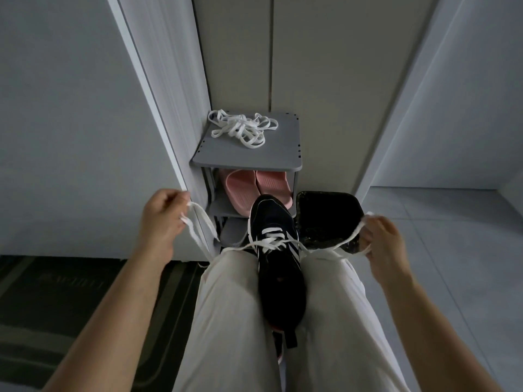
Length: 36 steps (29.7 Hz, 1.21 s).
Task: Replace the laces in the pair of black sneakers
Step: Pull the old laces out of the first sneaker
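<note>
The black sneaker (278,267) sits wedged between my knees, white stripes on its side. My left hand (162,219) pinches one end of its white lace (271,243) out left of it; my right hand (385,241) grips the other end, right of it. Beyond its toe stands a grey rack (249,157), with loose laces (243,128) on top, pink slippers (254,185) below and a bin (328,216) beside it. The lettering on the mat (70,284) is too dim to read.

One sneaker (278,278), two pink slippers (240,188), one threaded lace (273,242), one lace pile (243,128).
</note>
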Motion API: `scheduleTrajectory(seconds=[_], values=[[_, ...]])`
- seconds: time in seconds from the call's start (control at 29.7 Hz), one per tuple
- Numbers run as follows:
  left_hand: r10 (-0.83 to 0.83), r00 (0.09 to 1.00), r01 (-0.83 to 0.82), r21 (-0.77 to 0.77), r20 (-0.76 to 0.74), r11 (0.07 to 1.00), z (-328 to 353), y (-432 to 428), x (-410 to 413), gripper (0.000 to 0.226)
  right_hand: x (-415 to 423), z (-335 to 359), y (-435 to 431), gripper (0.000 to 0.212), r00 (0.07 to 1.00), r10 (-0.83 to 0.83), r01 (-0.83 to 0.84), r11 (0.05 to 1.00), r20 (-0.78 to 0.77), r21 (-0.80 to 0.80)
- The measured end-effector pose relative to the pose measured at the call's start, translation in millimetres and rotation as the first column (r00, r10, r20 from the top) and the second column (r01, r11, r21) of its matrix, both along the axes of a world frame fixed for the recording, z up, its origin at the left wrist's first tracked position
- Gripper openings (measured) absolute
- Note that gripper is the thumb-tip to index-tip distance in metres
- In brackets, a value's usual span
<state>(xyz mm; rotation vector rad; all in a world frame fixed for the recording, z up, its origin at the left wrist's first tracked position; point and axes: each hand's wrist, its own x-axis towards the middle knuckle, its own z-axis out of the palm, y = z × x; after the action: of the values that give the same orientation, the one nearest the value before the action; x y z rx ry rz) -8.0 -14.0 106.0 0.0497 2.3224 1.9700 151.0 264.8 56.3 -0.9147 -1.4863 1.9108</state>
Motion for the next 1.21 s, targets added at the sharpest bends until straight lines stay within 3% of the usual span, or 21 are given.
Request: scheduleTrajectory(seconds=[0.07, 0.1, 0.17, 0.2, 0.24, 0.27, 0.34, 0.4, 0.5, 0.61, 0.74, 0.84, 0.94, 1.01, 1.08, 1.14, 1.21], values=[[-0.159, 0.985, 0.135, -0.280, -0.065, 0.951, -9, 11, 8, 0.020, -3, 3, -8, 0.031, 0.928, 0.197, -0.257, 0.953, 0.316, 0.160], [-0.264, 0.960, 0.204, -0.419, -0.091, 0.885, -16, 17, 16, 0.021, -3, 2, -13, 0.027, 0.823, 0.253, -0.422, 0.871, 0.509, 0.251], [-0.423, 0.887, 0.253, -0.575, -0.183, 0.778, -32, 29, 32, 0.014, -2, -3, -25, 0.018, 0.628, 0.141, -0.656, 0.626, 0.765, 0.422], [-0.456, 0.862, 0.260, -0.578, -0.221, 0.773, -39, 35, 41, 0.004, -2, -4, -32, 0.015, 0.645, 0.029, -0.657, 0.530, 0.763, 0.535], [-0.471, 0.855, 0.278, -0.575, -0.217, 0.769, -45, 42, 50, 0.008, -4, -3, -39, 0.015, 0.724, -0.021, -0.601, 0.471, 0.690, 0.645], [-0.484, 0.852, 0.302, -0.565, -0.203, 0.768, -49, 48, 57, 0.016, -7, -3, -45, 0.015, 0.799, 0.018, -0.543, 0.450, 0.601, 0.709], [-0.507, 0.834, 0.323, -0.550, -0.220, 0.770, -56, 58, 62, 0.025, -17, 0, -58, 0.012, 0.830, 0.177, -0.543, 0.473, 0.529, 0.694], [-0.535, 0.799, 0.292, -0.603, -0.273, 0.743, -56, 62, 59, 0.022, -27, -2, -66, 0.012, 0.787, 0.283, -0.611, 0.489, 0.549, 0.623], [-0.582, 0.756, 0.234, -0.707, -0.300, 0.668, -49, 60, 53, 0.010, -37, -6, -68, 0.013, 0.782, 0.316, -0.619, 0.494, 0.537, 0.611], [-0.605, 0.738, 0.284, -0.677, -0.297, 0.679, -46, 56, 54, 0.008, -39, -5, -67, 0.014, 0.780, 0.319, -0.623, 0.490, 0.539, 0.610], [-0.585, 0.798, 0.417, -0.572, -0.141, 0.706, -51, 54, 57, 0.011, -40, -3, -66, 0.014, 0.749, 0.332, -0.662, 0.376, 0.573, 0.648], [-0.556, 0.831, 0.466, -0.525, -0.015, 0.712, -50, 52, 57, 0.013, -38, -3, -64, 0.012, 0.786, 0.343, -0.617, 0.397, 0.514, 0.679], [-0.588, 0.805, 0.436, -0.593, -0.079, 0.677, -47, 55, 65, 0.010, -38, -3, -59, 0.018, 0.803, 0.328, -0.593, 0.351, 0.498, 0.724], [-0.608, 0.786, 0.414, -0.634, -0.113, 0.653, -47, 56, 71, 0.003, -38, -3, -57, 0.011, 0.768, 0.345, -0.631, 0.271, 0.539, 0.726], [-0.571, 0.816, 0.414, -0.595, -0.092, 0.688, -51, 53, 69, 0.007, -34, 1, -59, 0.007, 0.721, 0.370, -0.684, 0.238, 0.586, 0.690], [-0.519, 0.853, 0.414, -0.541, -0.049, 0.732, -54, 50, 64, 0.010, -29, 5, -62, 0.008, 0.657, 0.438, -0.749, 0.284, 0.613, 0.599], [-0.503, 0.863, 0.407, -0.543, -0.035, 0.735, -54, 52, 61, 0.005, -26, 6, -66, 0.012, 0.647, 0.491, -0.763, 0.424, 0.584, 0.488]])
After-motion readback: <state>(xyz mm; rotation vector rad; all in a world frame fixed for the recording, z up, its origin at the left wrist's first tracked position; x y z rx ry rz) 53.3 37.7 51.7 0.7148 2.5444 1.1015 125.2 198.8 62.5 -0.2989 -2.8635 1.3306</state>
